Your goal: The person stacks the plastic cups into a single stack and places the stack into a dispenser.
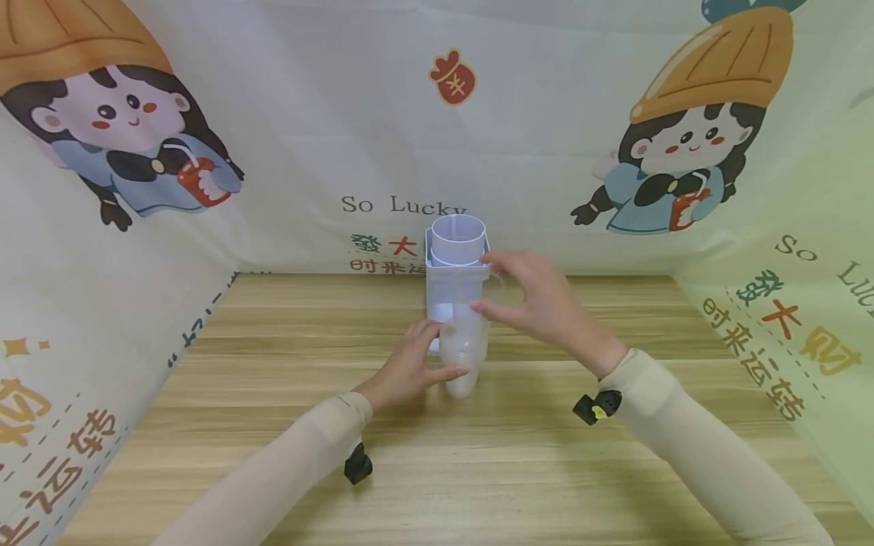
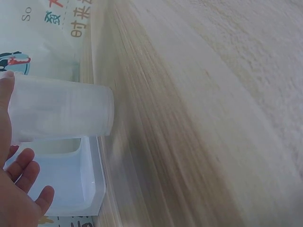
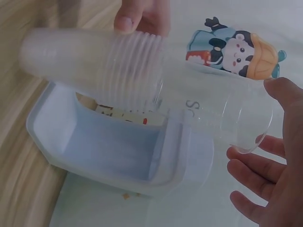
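Observation:
In the head view a stack of clear plastic cups [image 1: 464, 353] stands upright over the table, in front of a pale lavender plastic holder [image 1: 437, 284] with a round tube at its top. My left hand [image 1: 410, 360] grips the stack from the left, its thumb on the near side. In the right wrist view several nested rims show on the stack [image 3: 128, 71], and one clear plastic cup [image 3: 218, 104] sticks far out of it. My right hand [image 3: 274, 165] pinches that cup's rim between thumb and fingers; the other fingers spread apart.
The wood-grain table [image 1: 519, 470] runs up to a printed white cloth backdrop [image 1: 532, 152], which also hangs at both sides. The holder stands close to the back cloth. A small black camera [image 1: 358, 462] sits at my left wrist, another camera [image 1: 597, 407] at my right.

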Demonstrator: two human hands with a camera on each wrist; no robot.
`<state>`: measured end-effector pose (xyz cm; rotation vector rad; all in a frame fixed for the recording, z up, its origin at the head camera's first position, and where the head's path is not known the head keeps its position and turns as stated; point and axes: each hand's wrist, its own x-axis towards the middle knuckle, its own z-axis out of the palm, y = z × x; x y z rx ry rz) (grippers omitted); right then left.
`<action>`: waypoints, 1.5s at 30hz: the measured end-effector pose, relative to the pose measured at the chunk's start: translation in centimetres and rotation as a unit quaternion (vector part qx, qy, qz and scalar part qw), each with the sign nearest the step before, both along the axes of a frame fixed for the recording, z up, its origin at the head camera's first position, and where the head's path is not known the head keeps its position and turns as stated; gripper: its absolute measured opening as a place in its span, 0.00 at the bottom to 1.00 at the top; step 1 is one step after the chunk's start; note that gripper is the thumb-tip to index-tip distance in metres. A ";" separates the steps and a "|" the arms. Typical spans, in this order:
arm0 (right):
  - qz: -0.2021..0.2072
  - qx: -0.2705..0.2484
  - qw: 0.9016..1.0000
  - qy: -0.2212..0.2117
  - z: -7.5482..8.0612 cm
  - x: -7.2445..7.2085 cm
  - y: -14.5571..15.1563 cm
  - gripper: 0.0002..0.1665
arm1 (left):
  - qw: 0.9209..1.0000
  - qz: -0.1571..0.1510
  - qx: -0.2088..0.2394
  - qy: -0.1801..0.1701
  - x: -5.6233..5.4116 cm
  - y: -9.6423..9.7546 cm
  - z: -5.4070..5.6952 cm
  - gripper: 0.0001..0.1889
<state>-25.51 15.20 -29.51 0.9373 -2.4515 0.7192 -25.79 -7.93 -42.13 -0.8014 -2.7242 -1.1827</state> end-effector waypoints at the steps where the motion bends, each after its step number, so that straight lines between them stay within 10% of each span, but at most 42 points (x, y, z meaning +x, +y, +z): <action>1: 0.003 0.001 1.000 -0.002 -0.2 0.0 0.0 0.39 | 1.000 0.000 0.001 0.000 0.0 0.0 0.0 0.36; 45: -0.008 0.123 0.990 -0.061 -5.4 0.3 -1.2 0.41 | 1.000 -0.006 0.002 -0.010 0.0 -0.2 -0.2 0.34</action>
